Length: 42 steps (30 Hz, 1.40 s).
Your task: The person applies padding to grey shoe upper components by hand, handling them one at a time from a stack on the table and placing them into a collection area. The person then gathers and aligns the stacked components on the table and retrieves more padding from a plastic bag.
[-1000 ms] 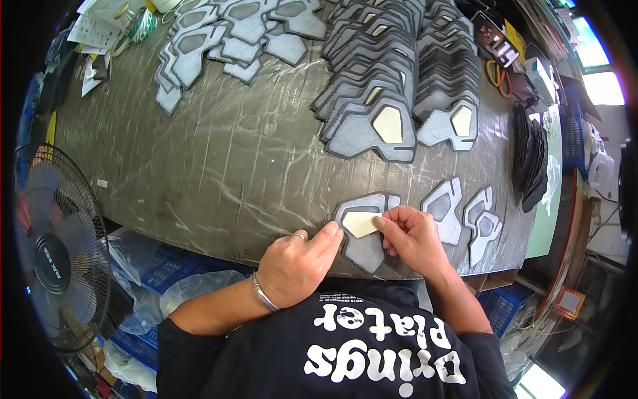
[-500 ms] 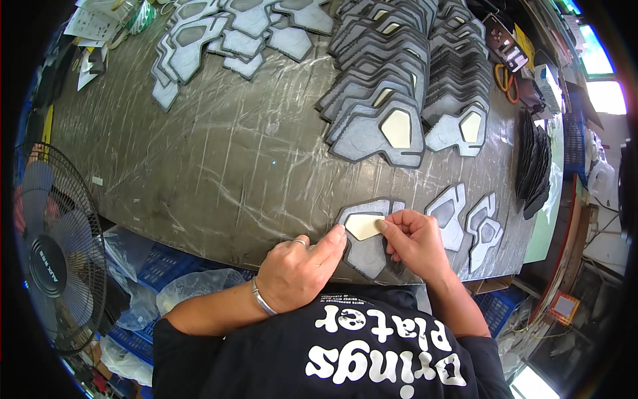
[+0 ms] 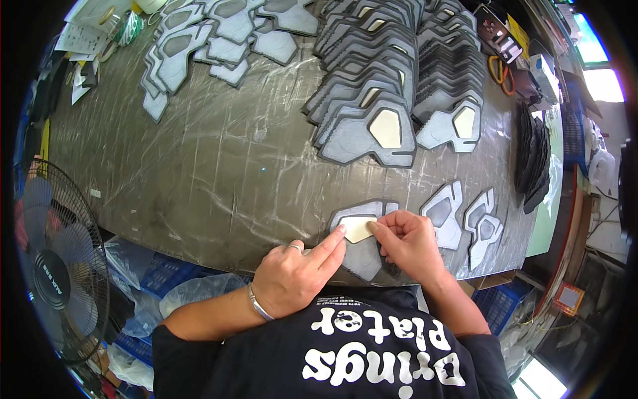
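Near the front edge of the table lies a grey shaped panel with a dark border. A cream five-sided patch sits over its recessed middle. My right hand pinches the patch's right end between thumb and fingers. My left hand, with a ring and a bracelet, reaches in from the left; its index fingertip touches the patch's left end, its other fingers are partly bent, and its thumb is hidden. To the right lie two more grey panels, a wider one and a narrower one, without cream patches.
Two long overlapping rows of panels with cream patches, a left row and a right row, stand at the back. Loose grey panels lie at the far left. Orange-handled scissors and black pieces are rightward; a fan stands left.
The view has shifted slightly, so the table things sit a little further left. Both hands stay at the patch, which now looks a little more level over the recess.
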Motion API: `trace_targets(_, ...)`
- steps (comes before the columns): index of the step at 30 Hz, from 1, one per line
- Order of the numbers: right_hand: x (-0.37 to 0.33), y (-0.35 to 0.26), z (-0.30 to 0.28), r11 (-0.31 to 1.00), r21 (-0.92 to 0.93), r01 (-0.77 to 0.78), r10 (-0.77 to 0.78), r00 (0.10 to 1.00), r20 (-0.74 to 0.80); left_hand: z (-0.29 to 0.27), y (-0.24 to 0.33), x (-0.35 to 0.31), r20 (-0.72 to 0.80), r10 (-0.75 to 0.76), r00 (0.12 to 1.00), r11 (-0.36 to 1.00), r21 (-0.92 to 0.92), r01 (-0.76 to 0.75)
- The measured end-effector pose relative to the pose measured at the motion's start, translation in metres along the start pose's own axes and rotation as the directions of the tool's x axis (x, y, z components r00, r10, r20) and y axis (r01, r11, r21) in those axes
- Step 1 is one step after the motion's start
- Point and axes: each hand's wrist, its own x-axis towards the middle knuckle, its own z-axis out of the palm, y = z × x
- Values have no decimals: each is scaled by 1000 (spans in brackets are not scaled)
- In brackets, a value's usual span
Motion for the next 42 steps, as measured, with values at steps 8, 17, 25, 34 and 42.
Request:
trace_targets(8, 1, -1, 2, 999, -38, -25, 24, 999, -31, 0, 1, 2, 14, -27, 1000, 999, 27, 26)
trace_targets(17, -3, -10, 0, 599, -641, 479, -651, 758, -42, -3, 4, 4, 11, -56, 998, 998, 27, 56)
trace_targets(25, 10, -18, -23, 718, -441, 539, -513, 838, 187, 1, -8, -3, -286, -324, 902, 890, -415, 188)
trace_targets(34, 28, -31, -22, 416, -785, 458, -909, 191, -370, 12, 1, 21, 161, -815, 556, -50, -977, 209)
trace_targets(42, -29, 5, 4, 892, 210, 401, -388, 916, -99, 25, 45, 72, 207, -651, 730, -472, -864, -175)
